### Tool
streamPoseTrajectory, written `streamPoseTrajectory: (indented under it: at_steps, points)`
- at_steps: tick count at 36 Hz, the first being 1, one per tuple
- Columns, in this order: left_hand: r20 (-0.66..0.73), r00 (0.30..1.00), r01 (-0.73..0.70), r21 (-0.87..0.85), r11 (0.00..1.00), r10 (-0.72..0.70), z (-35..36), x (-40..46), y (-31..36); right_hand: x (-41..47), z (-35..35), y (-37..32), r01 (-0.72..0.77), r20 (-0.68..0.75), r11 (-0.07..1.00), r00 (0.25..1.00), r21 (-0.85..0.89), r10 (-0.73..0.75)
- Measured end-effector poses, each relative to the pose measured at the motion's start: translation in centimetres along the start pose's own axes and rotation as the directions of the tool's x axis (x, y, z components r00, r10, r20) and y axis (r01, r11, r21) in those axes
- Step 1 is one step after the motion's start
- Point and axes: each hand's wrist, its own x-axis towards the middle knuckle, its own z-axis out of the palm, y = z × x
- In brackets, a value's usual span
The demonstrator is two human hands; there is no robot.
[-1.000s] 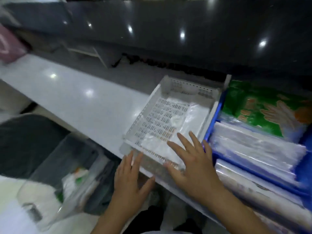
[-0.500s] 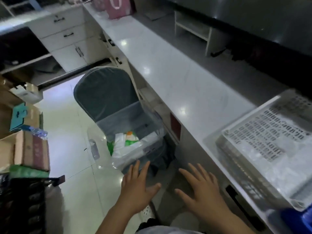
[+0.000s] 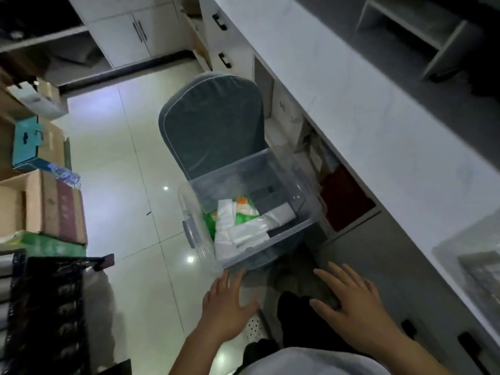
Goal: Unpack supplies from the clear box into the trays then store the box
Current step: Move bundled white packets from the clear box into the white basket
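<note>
- Since a moment ago my view is swinging further away from the counter [image 3: 365, 109] and down toward the floor: the clear box [image 3: 243, 207] is now sitting near the middle of the picture instead of low at the left, and the white tray [image 3: 476, 269] is sliding out to the 4 o'clock edge, only its blurred corner showing.
- My left hand [image 3: 226, 307] is reaching toward the 12 o'clock direction, fingers [image 3: 230, 280] straight and spread, gripping nothing; the tips are hovering just short of the box's near rim, and I cannot tell whether they are touching it.
- My right hand [image 3: 349, 301] is stretching out flat beside it at 5 o'clock, fingers loosely spread and empty, well apart from the box.
- The clear box is resting on the seat of a grey padded chair [image 3: 211, 123], whose back is rising behind it at 12 o'clock.
- Inside the box, a green and orange packet [image 3: 244, 212] is lying against clear plastic bags [image 3: 238, 234] piled toward the near left corner.
- The counter is running along the right side, from 1 o'clock down to 4 o'clock.
- Cardboard boxes [image 3: 46, 207] are stacking up at 9 o'clock on the left, beside the glossy tiled floor [image 3: 116, 185].
</note>
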Motion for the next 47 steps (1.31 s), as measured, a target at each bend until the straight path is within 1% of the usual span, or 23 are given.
streamPoseTrajectory:
  at_steps: [4,7,10,13,19,21,25,28,32,35,37,41,44,45,47]
  points:
    - [0.046,0.998,0.040,0.044,0.998,-0.042,-1.7,2.1,-1.1,4.3,-0.5,-0.3,-0.037,0.057,0.999,0.998,-0.023,0.038]
    - [0.037,0.996,0.076,0.041,0.996,-0.078,-4.1,3.8,-1.7,9.5,-0.9,-1.4,-0.011,0.047,0.999,0.999,-0.034,0.012]
    - [0.009,0.992,0.122,0.096,0.988,-0.124,-6.6,5.3,-2.4,15.3,-0.7,-2.7,0.038,0.058,0.998,0.998,-0.045,-0.035]
    - [0.013,0.986,0.161,0.150,0.976,-0.165,-8.7,6.7,-2.6,20.9,-0.2,-3.1,0.047,0.129,0.996,0.991,-0.071,-0.037]
    - [0.007,0.990,0.141,0.149,0.979,-0.144,-11.0,12.7,-2.1,28.9,3.3,-1.6,0.026,0.244,0.984,0.970,-0.175,0.018]
    - [0.043,0.988,0.143,0.153,0.978,-0.151,-10.6,15.8,-1.5,30.3,4.6,-0.6,0.025,0.275,0.976,0.961,-0.217,0.037]
    - [0.255,0.959,0.089,0.151,0.985,-0.126,-8.2,22.0,0.2,31.5,6.2,0.5,-0.028,0.322,0.977,0.942,-0.210,0.097]
    - [0.336,0.937,0.026,0.195,0.980,-0.092,-5.8,26.8,0.8,32.3,6.9,0.9,-0.028,0.267,0.977,0.960,-0.212,0.086]
    - [0.332,0.930,0.051,0.309,0.950,-0.158,-3.1,32.7,0.2,32.9,7.1,0.6,0.015,0.193,0.973,0.981,-0.230,0.031]
    - [0.281,0.941,0.099,0.298,0.949,-0.187,-1.6,36.8,-0.3,33.8,7.5,0.1,0.005,0.147,0.978,0.989,-0.210,0.026]
    - [0.240,0.955,0.101,0.292,0.951,-0.175,-0.6,39.1,-0.7,34.2,7.9,0.0,0.005,0.064,0.980,0.998,-0.199,0.008]
    - [0.238,0.957,0.095,0.282,0.955,-0.165,1.4,42.2,-1.3,34.1,9.3,0.7,0.048,-0.102,0.977,0.992,-0.209,-0.070]
    - [0.157,0.973,0.123,0.259,0.958,-0.168,2.2,43.6,-1.4,34.3,10.0,1.1,0.062,-0.157,0.975,0.983,-0.213,-0.097]
    - [0.134,0.976,0.132,0.273,0.953,-0.173,2.3,43.8,-1.4,34.3,10.2,1.2,0.063,-0.168,0.975,0.981,-0.212,-0.100]
    - [0.134,0.971,0.147,0.328,0.933,-0.200,2.3,44.2,-1.3,34.3,10.4,1.3,0.070,-0.193,0.975,0.975,-0.211,-0.112]
